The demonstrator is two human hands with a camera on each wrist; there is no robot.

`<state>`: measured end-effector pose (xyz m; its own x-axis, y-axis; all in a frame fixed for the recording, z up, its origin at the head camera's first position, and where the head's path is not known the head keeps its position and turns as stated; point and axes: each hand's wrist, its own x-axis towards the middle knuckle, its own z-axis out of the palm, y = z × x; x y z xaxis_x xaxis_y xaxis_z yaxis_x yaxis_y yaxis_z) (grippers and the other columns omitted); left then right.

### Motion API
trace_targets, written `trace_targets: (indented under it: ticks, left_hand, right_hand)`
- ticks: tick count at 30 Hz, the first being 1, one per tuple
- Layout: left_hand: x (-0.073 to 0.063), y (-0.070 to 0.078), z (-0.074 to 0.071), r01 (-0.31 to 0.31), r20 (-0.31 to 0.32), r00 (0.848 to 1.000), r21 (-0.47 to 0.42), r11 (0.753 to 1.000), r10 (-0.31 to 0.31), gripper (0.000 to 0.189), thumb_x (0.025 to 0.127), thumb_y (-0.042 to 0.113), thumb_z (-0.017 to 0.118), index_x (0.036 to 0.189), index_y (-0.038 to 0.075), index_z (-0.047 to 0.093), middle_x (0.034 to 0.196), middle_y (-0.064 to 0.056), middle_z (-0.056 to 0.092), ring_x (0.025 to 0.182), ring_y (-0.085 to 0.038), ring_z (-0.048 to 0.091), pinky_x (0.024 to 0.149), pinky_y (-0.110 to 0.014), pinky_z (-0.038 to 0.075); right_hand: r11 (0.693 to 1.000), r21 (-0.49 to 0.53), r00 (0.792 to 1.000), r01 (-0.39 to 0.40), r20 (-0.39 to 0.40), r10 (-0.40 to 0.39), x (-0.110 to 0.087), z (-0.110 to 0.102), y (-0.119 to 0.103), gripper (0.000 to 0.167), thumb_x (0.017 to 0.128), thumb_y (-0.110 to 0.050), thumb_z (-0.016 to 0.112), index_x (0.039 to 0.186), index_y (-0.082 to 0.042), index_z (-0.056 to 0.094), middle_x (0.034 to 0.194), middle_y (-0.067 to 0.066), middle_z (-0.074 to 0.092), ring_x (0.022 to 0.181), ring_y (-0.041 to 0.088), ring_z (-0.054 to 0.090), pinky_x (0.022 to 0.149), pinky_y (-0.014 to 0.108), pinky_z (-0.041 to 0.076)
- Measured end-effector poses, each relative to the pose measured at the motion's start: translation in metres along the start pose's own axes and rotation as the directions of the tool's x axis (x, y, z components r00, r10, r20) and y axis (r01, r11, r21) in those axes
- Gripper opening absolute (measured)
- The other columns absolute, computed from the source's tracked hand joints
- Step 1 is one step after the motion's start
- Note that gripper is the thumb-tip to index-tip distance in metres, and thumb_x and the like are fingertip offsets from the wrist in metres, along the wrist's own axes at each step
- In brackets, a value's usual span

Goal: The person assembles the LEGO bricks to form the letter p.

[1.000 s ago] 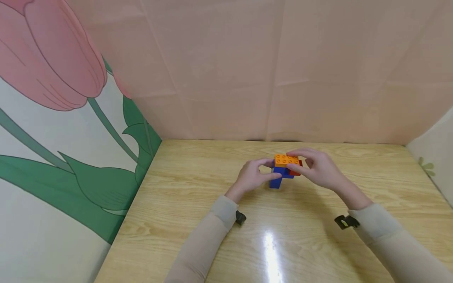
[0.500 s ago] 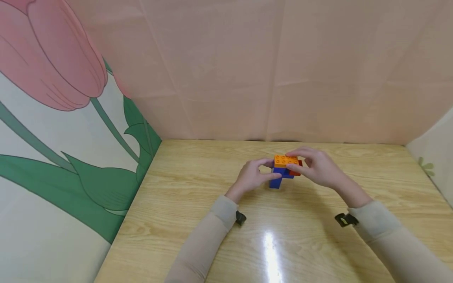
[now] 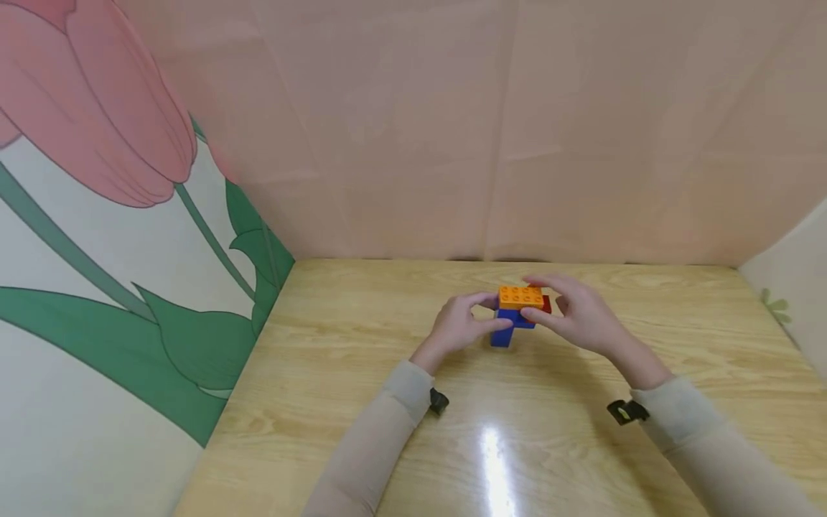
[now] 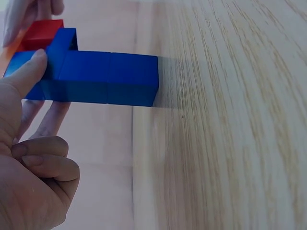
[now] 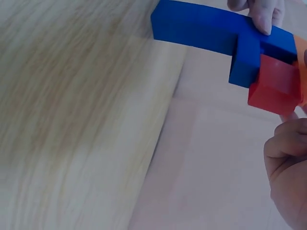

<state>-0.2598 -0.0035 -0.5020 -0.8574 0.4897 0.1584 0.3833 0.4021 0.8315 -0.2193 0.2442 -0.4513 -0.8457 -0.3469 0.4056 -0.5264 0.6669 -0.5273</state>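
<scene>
A small build of toy building bricks stands on the table in front of me. Its upright column is made of blue bricks (image 4: 108,72), with another blue brick jutting out sideways near the top. An orange studded brick (image 3: 520,297) lies across the top, and a red brick (image 5: 276,85) sits beneath its right part. My left hand (image 3: 454,324) pinches the upper blue part between thumb and fingers. With thumb and index finger, my right hand (image 3: 583,316) grips the orange brick's right end. Its thumb hides part of the red brick in the head view.
The wooden table (image 3: 336,337) reaches back to a pinkish cloth wall (image 3: 400,143). A tulip-printed panel (image 3: 187,345) borders its left side, and a pale panel (image 3: 801,280) its right. Glare (image 3: 494,459) shines on the near tabletop.
My right thumb has shifted slightly down and left, covering more of the red brick. The left hand keeps its grip. The head view has tilted a little.
</scene>
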Motion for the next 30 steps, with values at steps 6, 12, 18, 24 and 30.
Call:
trace_targets:
  ticks: [6, 12, 18, 24, 30]
  left_hand:
    - [-0.001, -0.001, 0.0, 0.023, -0.003, 1.0, -0.011, 1.0, -0.023, 0.054, 0.089, 0.058, 0.075, 0.132, 0.025, 0.071, 0.117, 0.018, 0.069, 0.122, -0.024, 0.063, 0.096, -0.043, 0.051]
    - [-0.001, -0.002, 0.0, 0.027, -0.006, 1.0, -0.009, 1.0, -0.027, 0.055, 0.088, 0.058, 0.076, 0.133, 0.026, 0.07, 0.117, 0.019, 0.069, 0.122, -0.021, 0.063, 0.095, -0.041, 0.051]
    - [-0.001, -0.002, 0.002, 0.025, -0.015, 1.0, -0.032, 0.999, -0.025, 0.055, 0.089, 0.057, 0.076, 0.134, 0.027, 0.07, 0.117, 0.019, 0.07, 0.122, -0.022, 0.063, 0.096, -0.041, 0.051]
    - [-0.005, -0.001, 0.005, 0.049, -0.014, 0.999, -0.034, 0.998, -0.049, 0.06, 0.09, 0.06, 0.073, 0.142, 0.032, 0.063, 0.123, 0.017, 0.068, 0.127, -0.016, 0.059, 0.103, -0.051, 0.048]
    - [-0.011, -0.001, 0.007, 0.046, -0.01, 0.999, 0.026, 0.999, -0.046, 0.066, 0.093, 0.06, 0.07, 0.152, 0.036, 0.052, 0.12, 0.015, 0.07, 0.127, -0.02, 0.06, 0.107, -0.056, 0.043]
  right_hand:
    - [0.989, 0.071, 0.992, -0.129, 0.002, 0.129, -0.012, -0.001, 0.007, 0.062, 0.092, -0.027, 0.083, 0.143, -0.012, 0.052, 0.132, 0.01, 0.066, 0.082, 0.021, 0.058, 0.068, 0.023, 0.048]
    - [0.986, 0.138, 0.995, -0.093, -0.012, 0.096, -0.023, 0.001, 0.018, 0.047, 0.09, -0.014, 0.084, 0.129, -0.01, 0.058, 0.124, 0.01, 0.066, 0.077, 0.017, 0.055, 0.057, 0.022, 0.046]
    - [0.982, 0.184, 0.998, -0.042, -0.029, 0.048, -0.027, 0.009, 0.023, 0.04, 0.089, -0.002, 0.082, 0.124, -0.009, 0.063, 0.12, 0.009, 0.066, 0.05, 0.01, 0.038, 0.045, 0.025, 0.037]
    - [0.98, 0.184, 0.995, -0.078, -0.04, 0.087, -0.028, 0.01, 0.024, 0.039, 0.092, -0.004, 0.08, 0.126, -0.008, 0.061, 0.122, 0.011, 0.067, 0.053, 0.013, 0.044, 0.048, 0.023, 0.041]
    - [0.971, 0.184, 0.987, -0.15, -0.032, 0.158, -0.026, 0.009, 0.02, 0.039, 0.095, -0.011, 0.078, 0.131, -0.01, 0.06, 0.125, 0.01, 0.069, 0.102, 0.013, 0.061, 0.075, 0.017, 0.051]
